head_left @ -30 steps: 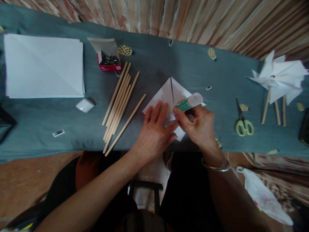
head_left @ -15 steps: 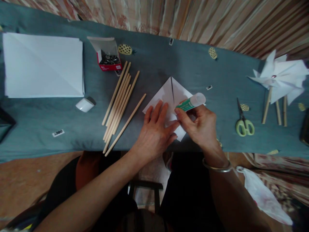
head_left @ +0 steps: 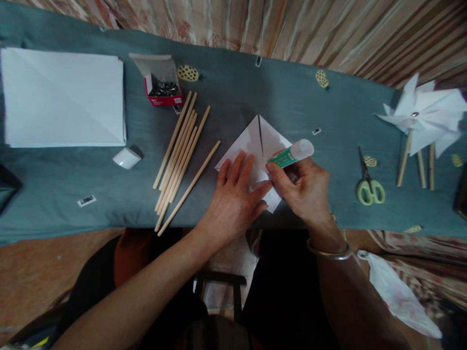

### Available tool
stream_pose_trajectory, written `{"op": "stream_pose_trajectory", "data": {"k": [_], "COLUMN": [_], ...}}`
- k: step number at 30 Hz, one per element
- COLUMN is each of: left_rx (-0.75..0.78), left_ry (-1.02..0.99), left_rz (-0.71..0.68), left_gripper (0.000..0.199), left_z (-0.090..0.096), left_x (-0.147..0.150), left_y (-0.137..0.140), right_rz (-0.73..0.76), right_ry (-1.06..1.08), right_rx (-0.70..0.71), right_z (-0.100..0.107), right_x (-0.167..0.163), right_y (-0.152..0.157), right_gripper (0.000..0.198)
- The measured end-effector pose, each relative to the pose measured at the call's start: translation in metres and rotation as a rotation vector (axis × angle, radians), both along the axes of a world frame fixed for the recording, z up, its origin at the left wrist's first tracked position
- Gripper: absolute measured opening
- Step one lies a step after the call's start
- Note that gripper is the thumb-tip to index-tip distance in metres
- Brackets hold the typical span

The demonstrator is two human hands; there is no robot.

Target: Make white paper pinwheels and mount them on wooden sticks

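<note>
Left of the left grip [head_left: 235, 201] lie pale wooden sticks [head_left: 181, 150], with an open red box [head_left: 165, 100] of metal pieces [head_left: 164, 89] beyond them and a paper stack [head_left: 63, 99] farther left. Right of the right grip [head_left: 302, 184] lie green-handled scissors [head_left: 368, 181], then white pinwheels [head_left: 425, 116]; a curtain [head_left: 255, 26] hangs ahead of both.

sticks [head_left: 183, 164] between paper stack [head_left: 63, 99] and sheet [head_left: 245, 140], scissors [head_left: 367, 180] right of the sheet, pinwheels [head_left: 425, 114] farther right

PLACE: looks like a home craft corner | pleated curtain [head_left: 255, 24] | pineapple-print tablecloth [head_left: 339, 116] | on it: paper stack [head_left: 63, 99], wooden sticks [head_left: 183, 164], scissors [head_left: 368, 181], paper pinwheels [head_left: 432, 114]
</note>
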State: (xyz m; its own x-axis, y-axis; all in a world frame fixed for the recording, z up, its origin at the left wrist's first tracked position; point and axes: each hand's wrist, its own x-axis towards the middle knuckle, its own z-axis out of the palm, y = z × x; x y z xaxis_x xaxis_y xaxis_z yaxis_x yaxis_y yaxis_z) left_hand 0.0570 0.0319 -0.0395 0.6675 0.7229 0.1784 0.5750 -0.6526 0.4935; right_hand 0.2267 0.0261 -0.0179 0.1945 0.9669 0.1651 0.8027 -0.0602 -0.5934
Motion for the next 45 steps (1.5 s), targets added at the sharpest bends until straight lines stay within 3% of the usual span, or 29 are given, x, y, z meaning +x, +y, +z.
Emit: {"op": "stream_pose_trajectory", "data": {"k": [45], "left_rx": [0.026], "left_ry": [-0.011], "left_rz": [-0.007], "left_gripper": [0.047], "left_z": [-0.001], "left_x": [0.0], "left_y": [0.0], "right_rz": [-0.028], "right_ry": [0.013], "right_rx": [0.048], "right_z": [-0.004], "right_x": [0.0], "right_y": [0.011], "right_gripper": [0.03]}}
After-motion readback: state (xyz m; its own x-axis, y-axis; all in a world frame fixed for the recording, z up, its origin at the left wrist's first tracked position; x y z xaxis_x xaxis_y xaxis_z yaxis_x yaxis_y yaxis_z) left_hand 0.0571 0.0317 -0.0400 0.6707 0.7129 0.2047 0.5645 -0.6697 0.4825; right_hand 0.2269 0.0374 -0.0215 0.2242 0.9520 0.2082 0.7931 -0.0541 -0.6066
